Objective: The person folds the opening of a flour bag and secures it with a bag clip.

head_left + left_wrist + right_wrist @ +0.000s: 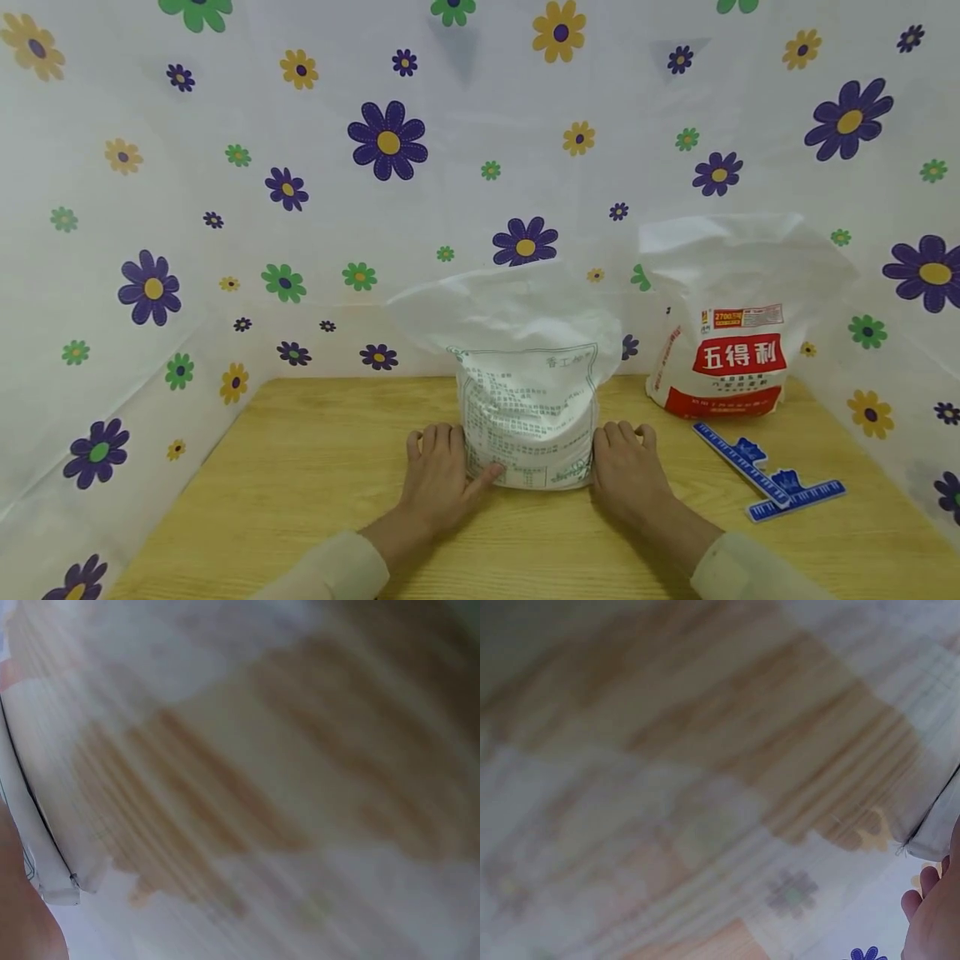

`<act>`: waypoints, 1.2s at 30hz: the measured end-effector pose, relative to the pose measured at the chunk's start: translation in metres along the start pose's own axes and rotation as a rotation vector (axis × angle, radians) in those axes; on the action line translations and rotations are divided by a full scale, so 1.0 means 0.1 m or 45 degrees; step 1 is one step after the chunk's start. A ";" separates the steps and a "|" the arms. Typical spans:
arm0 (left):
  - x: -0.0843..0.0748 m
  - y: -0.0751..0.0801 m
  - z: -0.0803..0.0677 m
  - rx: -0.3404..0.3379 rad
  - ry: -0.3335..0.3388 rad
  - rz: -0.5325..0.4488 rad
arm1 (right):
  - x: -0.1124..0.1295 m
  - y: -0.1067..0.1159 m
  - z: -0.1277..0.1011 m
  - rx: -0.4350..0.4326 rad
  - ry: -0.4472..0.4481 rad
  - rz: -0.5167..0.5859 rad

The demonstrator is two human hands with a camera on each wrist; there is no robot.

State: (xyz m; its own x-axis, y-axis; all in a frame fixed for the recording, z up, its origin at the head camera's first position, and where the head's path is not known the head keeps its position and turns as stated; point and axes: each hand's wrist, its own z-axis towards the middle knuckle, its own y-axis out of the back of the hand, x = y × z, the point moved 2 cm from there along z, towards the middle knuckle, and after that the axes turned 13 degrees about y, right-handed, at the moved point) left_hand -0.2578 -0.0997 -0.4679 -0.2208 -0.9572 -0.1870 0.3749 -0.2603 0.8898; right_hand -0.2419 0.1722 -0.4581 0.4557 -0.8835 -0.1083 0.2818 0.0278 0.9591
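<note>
Left hand (438, 483) and right hand (626, 471), fingers relaxed, flank and touch the white printed bag (528, 417) standing between them. Apparent step: steadying it. A lift would require firmer grip.

A wooden tabletop closed in by flowered sheeting

The light wood-grain table (315, 483) is walled on three sides by white sheeting (225, 217) printed with purple, yellow and green flowers. The sheeting sags onto the table's edges at left and right. The light is soft and even.
</note>
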 end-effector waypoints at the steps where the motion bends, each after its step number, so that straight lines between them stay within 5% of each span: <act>1: 0.00 0.00 0.01 -0.001 -0.003 0.001 | 0.00 0.00 0.00 0.002 -0.003 0.006; 15: -0.02 0.03 -0.01 -0.001 -0.008 -0.002 | 0.01 0.01 0.02 0.063 -0.036 -0.019; 21: -0.06 0.03 -0.03 0.022 0.047 -0.033 | 0.01 0.00 0.02 -0.001 -0.033 -0.060; 26: -0.07 0.18 -0.07 0.096 0.090 -0.123 | 0.01 0.03 0.06 -0.023 -0.028 -0.040; 36: -0.08 0.47 0.01 0.071 0.026 -0.084 | -0.12 0.18 0.10 0.012 -0.064 0.134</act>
State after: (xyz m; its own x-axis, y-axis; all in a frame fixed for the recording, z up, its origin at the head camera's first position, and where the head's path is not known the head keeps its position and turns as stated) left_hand -0.2391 -0.1040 -0.4237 -0.2247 -0.9408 -0.2538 0.3092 -0.3158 0.8970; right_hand -0.2507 0.1790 -0.4368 0.4392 -0.8984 0.0060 0.2265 0.1172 0.9669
